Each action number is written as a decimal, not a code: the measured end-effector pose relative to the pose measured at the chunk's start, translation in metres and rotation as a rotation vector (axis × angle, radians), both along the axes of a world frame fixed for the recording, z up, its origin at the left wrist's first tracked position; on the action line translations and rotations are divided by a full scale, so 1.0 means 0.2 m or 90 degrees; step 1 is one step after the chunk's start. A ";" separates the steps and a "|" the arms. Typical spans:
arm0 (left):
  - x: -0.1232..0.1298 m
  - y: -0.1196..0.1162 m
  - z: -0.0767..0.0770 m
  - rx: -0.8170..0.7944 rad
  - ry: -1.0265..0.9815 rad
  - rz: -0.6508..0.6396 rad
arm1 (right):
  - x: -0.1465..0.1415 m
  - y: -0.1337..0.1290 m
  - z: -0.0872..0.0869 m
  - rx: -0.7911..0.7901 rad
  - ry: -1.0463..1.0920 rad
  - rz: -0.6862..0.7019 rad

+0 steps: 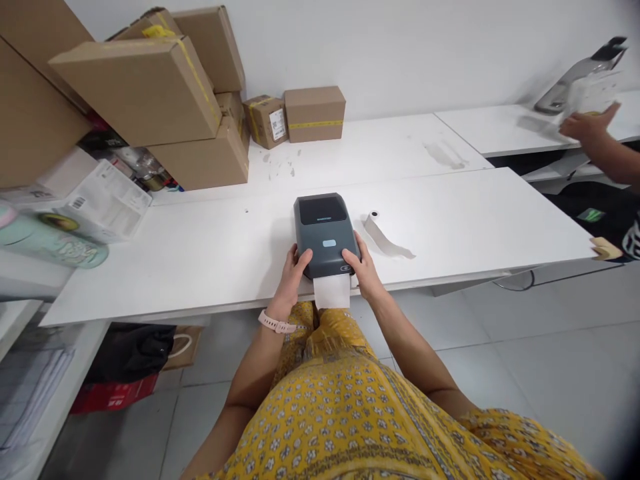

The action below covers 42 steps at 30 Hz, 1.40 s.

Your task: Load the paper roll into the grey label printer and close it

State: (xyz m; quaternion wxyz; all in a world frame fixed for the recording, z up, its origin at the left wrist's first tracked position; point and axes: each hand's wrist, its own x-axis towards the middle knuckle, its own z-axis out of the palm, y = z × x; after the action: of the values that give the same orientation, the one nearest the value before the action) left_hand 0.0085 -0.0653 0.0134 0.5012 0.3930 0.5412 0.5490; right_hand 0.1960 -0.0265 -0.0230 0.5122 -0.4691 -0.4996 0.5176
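A dark grey label printer (pixel 327 233) rests on the white table near its front edge, its lid closed. White paper (pixel 332 291) sticks out of the printer's front and hangs over the table edge. My left hand (pixel 294 273) grips the printer's left side, thumb on top. On the opposite side my right hand (pixel 364 265) grips it the same way. Just right of the printer, a small paper roll (pixel 374 217) lies with a strip unrolled towards the front.
Cardboard boxes (pixel 145 87) are stacked at the back left, with two smaller ones (pixel 315 113) by the wall. A mint bottle (pixel 55 240) and a white carton (pixel 107 200) stand at left. At far right another person's hand (pixel 590 127) holds a white box (pixel 593 93).
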 end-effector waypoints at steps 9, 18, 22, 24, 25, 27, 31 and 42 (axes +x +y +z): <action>0.01 0.02 0.00 0.019 -0.060 0.033 | -0.04 -0.03 -0.03 0.052 0.007 -0.048; 0.11 -0.33 -0.18 -0.018 0.128 0.139 | -0.06 -0.05 0.12 0.386 -0.345 -0.074; 0.18 -0.47 -0.20 -0.132 0.078 -0.002 | -0.05 -0.03 0.14 0.408 -0.385 -0.065; 0.22 -0.46 -0.16 -0.175 0.043 -0.073 | -0.05 -0.03 0.14 0.405 -0.383 -0.075; 0.23 -0.44 -0.14 -0.188 0.029 -0.087 | -0.05 -0.03 0.14 0.403 -0.380 -0.076; 0.25 -0.42 -0.11 -0.200 -0.004 -0.087 | -0.05 -0.03 0.14 0.397 -0.374 -0.071; 0.26 -0.41 -0.10 -0.208 -0.054 -0.075 | -0.04 -0.04 0.16 0.402 -0.354 -0.062; 0.17 -0.45 -0.11 -0.170 0.082 -0.100 | -0.03 -0.04 0.15 0.421 -0.459 -0.070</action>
State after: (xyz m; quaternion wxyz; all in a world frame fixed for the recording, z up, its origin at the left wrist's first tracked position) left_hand 0.0423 -0.1551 -0.0083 0.5548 0.3986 0.6076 0.4052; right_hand 0.1901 -0.0341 0.0076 0.4546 -0.4562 -0.7573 0.1079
